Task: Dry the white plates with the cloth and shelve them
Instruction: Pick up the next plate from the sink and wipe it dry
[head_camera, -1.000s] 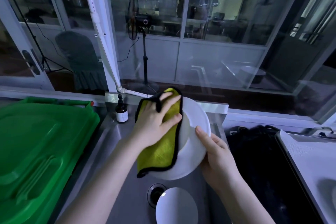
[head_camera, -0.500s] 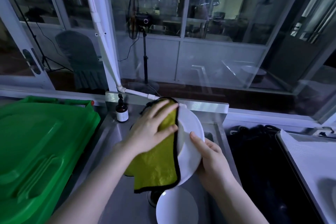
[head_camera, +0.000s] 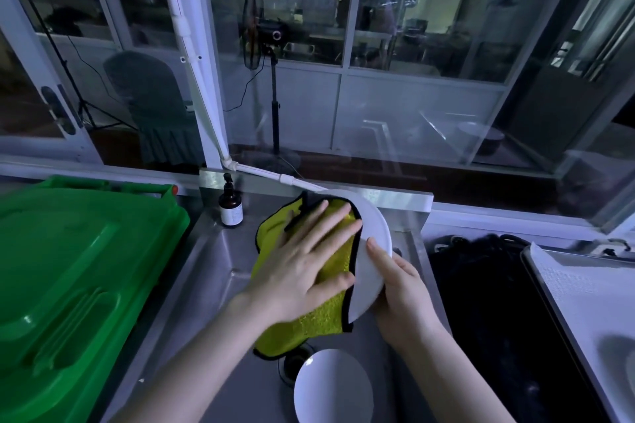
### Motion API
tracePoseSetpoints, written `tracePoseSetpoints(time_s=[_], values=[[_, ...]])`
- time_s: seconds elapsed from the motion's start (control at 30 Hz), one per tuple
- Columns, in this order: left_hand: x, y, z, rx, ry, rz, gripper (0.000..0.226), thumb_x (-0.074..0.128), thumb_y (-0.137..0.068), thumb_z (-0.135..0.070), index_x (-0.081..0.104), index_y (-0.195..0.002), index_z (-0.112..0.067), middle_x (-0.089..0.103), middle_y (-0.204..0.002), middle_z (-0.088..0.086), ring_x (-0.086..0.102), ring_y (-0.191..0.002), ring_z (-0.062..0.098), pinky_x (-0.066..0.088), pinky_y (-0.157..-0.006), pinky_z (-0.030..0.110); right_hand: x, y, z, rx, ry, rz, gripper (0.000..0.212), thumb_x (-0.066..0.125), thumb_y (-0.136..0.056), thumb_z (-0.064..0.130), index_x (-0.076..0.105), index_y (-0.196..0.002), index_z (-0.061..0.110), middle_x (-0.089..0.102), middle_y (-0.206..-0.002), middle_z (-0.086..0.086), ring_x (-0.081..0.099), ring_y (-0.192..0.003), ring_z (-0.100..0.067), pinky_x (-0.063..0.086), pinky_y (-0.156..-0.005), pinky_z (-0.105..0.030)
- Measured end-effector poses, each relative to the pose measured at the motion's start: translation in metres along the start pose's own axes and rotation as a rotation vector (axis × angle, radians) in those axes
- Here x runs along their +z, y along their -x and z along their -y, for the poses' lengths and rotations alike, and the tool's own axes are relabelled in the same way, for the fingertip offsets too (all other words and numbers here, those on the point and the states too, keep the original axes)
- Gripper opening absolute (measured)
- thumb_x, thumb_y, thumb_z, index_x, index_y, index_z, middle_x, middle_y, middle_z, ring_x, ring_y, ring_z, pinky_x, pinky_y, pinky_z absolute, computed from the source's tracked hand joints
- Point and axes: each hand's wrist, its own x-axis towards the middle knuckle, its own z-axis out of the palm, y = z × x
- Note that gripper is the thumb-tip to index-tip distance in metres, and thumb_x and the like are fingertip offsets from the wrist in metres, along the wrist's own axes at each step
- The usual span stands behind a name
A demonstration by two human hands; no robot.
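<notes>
Over sink [head_camera: 220,271], plate [head_camera: 374,244] rim gripped, cloth [head_camera: 319,319] pressed flat

On your left, a green plastic bin lid [head_camera: 68,268]. In the steel sink's [head_camera: 216,271] back corner, an upright brown pump bottle [head_camera: 231,208]. Behind your window, a pedestal fan [head_camera: 253,31]. On your right, a black bag [head_camera: 481,292].

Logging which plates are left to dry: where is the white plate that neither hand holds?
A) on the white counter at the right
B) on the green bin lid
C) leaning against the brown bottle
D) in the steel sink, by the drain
D: the spare white plate lies in the steel sink beside the drain, below the held plate and the cloth.
</notes>
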Motion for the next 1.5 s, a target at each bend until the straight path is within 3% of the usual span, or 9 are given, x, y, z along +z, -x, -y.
tracePoseSetpoints(time_s=[0.13,0.27,0.4,0.5,0.63,0.9,1.1,1.33,1.5], values=[[-0.009,-0.009,0.023,-0.182,0.189,-0.058,0.083,0.034,-0.08,-0.083,0.02,-0.151,-0.042,0.013,-0.163,-0.008,0.014,-0.15,0.016,0.023,-0.117,0.056,0.001,0.005,-0.001,-0.025,0.106,0.024,0.034,0.075,-0.081,0.032,0.078,-0.096,0.001,0.073,-0.102,-0.028,0.074,-0.091,-0.036,0.06,-0.073,-0.038],[-0.006,0.001,0.022,-0.371,0.483,-0.143,0.096,0.054,-0.074,-0.073,0.022,-0.154,-0.031,0.024,-0.158,-0.008,0.021,-0.145,0.005,0.023,-0.12,0.041,-0.005,0.006,0.013,-0.085,0.137,-0.01,0.035,0.078,-0.076,0.035,0.079,-0.089,0.002,0.074,-0.095,-0.027,0.074,-0.082,-0.033,0.06,-0.071,-0.036],[0.004,0.018,-0.008,-0.223,0.225,-0.125,0.093,0.028,-0.083,-0.081,0.007,-0.157,-0.028,-0.003,-0.165,-0.009,-0.006,-0.152,0.014,0.009,-0.123,0.047,-0.002,0.003,0.015,-0.077,0.097,-0.027,0.031,0.074,-0.077,0.031,0.08,-0.087,0.003,0.074,-0.095,-0.026,0.075,-0.082,-0.032,0.061,-0.069,-0.035],[0.017,0.026,-0.032,-0.127,0.086,-0.074,0.085,0.023,-0.092,-0.075,0.0,-0.157,-0.028,-0.009,-0.165,-0.009,-0.008,-0.152,0.02,0.009,-0.119,0.057,-0.001,0.002,0.003,-0.037,0.062,-0.058,0.033,0.072,-0.079,0.029,0.078,-0.093,0.0,0.073,-0.102,-0.029,0.074,-0.089,-0.036,0.062,-0.074,-0.038],[0.017,0.017,-0.023,-0.072,0.071,-0.004,0.074,0.022,-0.096,-0.066,-0.005,-0.156,-0.032,-0.013,-0.164,-0.015,-0.012,-0.151,0.014,0.008,-0.12,0.057,-0.003,0.005,-0.007,0.001,-0.016,-0.013,0.035,0.067,-0.086,0.028,0.076,-0.105,0.0,0.07,-0.111,-0.029,0.071,-0.102,-0.039,0.06,-0.078,-0.04],[0.001,0.006,-0.019,-0.26,0.182,-0.007,0.074,0.015,-0.091,-0.065,-0.006,-0.154,-0.033,-0.019,-0.162,-0.014,-0.021,-0.148,0.008,-0.003,-0.121,0.05,-0.009,0.005,0.013,-0.107,0.01,-0.058,0.03,0.072,-0.076,0.026,0.08,-0.093,0.002,0.074,-0.102,-0.026,0.075,-0.089,-0.032,0.061,-0.071,-0.035],[0.023,0.022,-0.063,-0.047,0.085,-0.059,0.061,0.013,-0.102,-0.052,0.006,-0.157,-0.03,-0.003,-0.165,-0.014,-0.006,-0.152,0.015,0.0,-0.121,0.048,-0.018,0.006,0.025,-0.146,-0.112,-0.04,0.027,0.062,-0.087,0.023,0.08,-0.097,0.005,0.073,-0.11,-0.024,0.073,-0.099,-0.028,0.06,-0.075,-0.031],[0.009,-0.023,-0.037,-0.176,0.019,0.07,0.06,0.006,-0.097,-0.062,-0.007,-0.152,-0.041,-0.02,-0.159,-0.022,-0.019,-0.147,0.002,-0.002,-0.121,0.05,-0.033,0.021,0.016,-0.088,-0.044,-0.082,0.037,0.066,-0.083,0.026,0.075,-0.105,-0.003,0.07,-0.11,-0.031,0.072,-0.096,-0.037,0.062,-0.075,-0.041],[0.019,-0.02,-0.064,-0.272,0.119,-0.1,0.067,0.015,-0.093,-0.063,0.003,-0.154,-0.038,-0.011,-0.162,-0.02,-0.017,-0.149,0.006,-0.003,-0.121,0.051,-0.053,0.031,0.039,-0.164,-0.067,-0.073,0.034,0.065,-0.085,0.027,0.076,-0.103,0.0,0.071,-0.11,-0.029,0.071,-0.099,-0.039,0.061,-0.082,-0.046]])
